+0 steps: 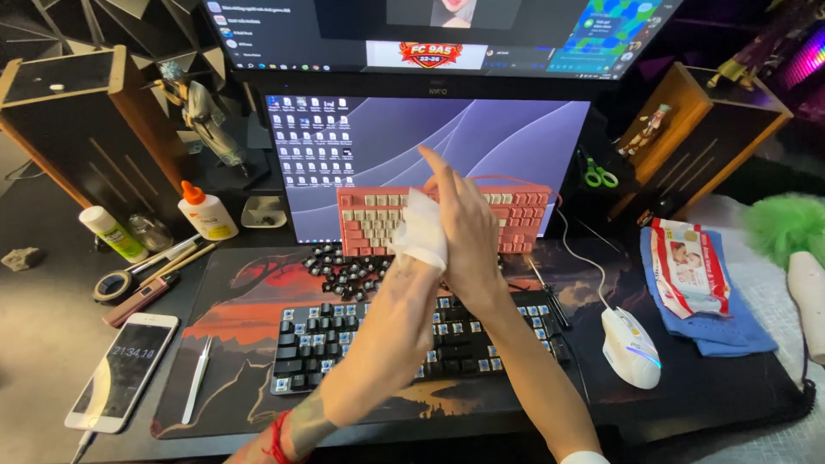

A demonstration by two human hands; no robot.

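Nearest the camera, 2 forearms rise from the bottom edge and meet above the middle of the tabletop. Far left stands a dark wooden speaker box. In front of it sit a small green-labelled bottle, a glue bottle with an orange cap and a roll of tape. A white smartphone lies screen-up near the front left edge, and a slim metal tool lies just beside it on the desk mat.

Centre: a black keyboard lies on the mat with many keycaps removed, blue switches showing. A heap of loose black keycaps lies just behind it. A pink keyboard leans upright against the lower monitor.

The left hand holds a white wipe; its fingers are hidden behind the wipe and the other hand, so their state cannot be told beyond the wipe being held. The right hand touches the wipe, fingers pressed together and extended upward. Both hands hover above the black keyboard, in front of the pink one.

Right: a white mouse rests on the mat. Green-handled scissors lie further back. A pack of wet wipes lies on a folded blue cloth. A green duster sits at the far right edge.
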